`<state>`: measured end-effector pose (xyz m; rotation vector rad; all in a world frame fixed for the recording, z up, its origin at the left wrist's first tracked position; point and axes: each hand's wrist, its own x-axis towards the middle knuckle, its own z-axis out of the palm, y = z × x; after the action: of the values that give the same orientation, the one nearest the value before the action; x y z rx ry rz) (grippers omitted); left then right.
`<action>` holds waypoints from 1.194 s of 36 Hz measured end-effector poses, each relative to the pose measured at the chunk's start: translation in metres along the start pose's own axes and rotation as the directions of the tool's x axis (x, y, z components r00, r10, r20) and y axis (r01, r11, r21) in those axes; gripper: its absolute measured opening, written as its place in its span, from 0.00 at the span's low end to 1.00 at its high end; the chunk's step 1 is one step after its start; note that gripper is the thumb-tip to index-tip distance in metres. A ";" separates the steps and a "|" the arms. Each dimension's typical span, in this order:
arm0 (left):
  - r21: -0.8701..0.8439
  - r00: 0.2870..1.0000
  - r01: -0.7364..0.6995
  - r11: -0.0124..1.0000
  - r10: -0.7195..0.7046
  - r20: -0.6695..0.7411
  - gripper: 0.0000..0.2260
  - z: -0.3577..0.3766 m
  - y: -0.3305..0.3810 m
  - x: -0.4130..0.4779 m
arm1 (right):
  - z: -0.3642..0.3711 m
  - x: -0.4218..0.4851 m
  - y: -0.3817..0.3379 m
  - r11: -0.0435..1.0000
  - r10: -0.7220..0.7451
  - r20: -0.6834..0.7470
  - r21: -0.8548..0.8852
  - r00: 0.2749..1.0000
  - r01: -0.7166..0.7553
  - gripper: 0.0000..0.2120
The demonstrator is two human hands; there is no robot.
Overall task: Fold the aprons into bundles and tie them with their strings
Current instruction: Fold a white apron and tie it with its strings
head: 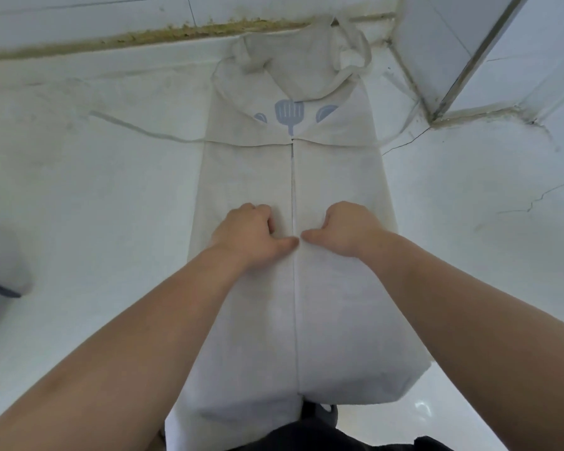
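A cream apron (pixel 336 177) lies lengthwise on the white tiled surface (pixel 105 206). Its two long sides are folded in and meet at a centre seam. A blue utensil print (pixel 288 113) shows near its far end, under the crumpled bib and neck loop (pixel 355 56). One waist string (pixel 144 131) trails left and the other waist string (pixel 401 131) curves off to the right. My left hand (pixel 248 232) rests on the left flap and my right hand (pixel 345 229) on the right flap. Both have curled fingers dug into the cloth, and their thumb tips almost meet at the seam.
A tiled wall with stained grout (pixel 183 29) runs along the far edge. A tiled corner post (pixel 463 53) juts in at the right, with cracks (pixel 534 200) in the surface below it. Grey cloth with dark trim (pixel 0 281) lies at the left. Dark clothing (pixel 306 434) is at the bottom.
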<state>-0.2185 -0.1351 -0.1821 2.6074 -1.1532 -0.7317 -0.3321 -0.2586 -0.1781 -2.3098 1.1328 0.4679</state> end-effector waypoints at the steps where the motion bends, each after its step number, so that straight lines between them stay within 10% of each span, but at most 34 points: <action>1: 0.009 1.000 0.007 1.000 -0.007 0.013 0.18 0.002 0.002 -0.005 | 0.003 -0.003 -0.001 1.000 -0.002 -0.014 0.000 1.000 0.002 0.20; 43: 0.114 1.000 0.017 0.993 -0.018 0.010 0.09 0.017 0.025 -0.044 | -0.001 -0.013 -0.035 0.939 -0.223 0.198 -0.219 0.955 0.265 0.12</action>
<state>-0.2686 -0.1198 -0.1716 2.7126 -1.2109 -0.7050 -0.3115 -0.2330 -0.1603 -2.5203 0.7263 0.7274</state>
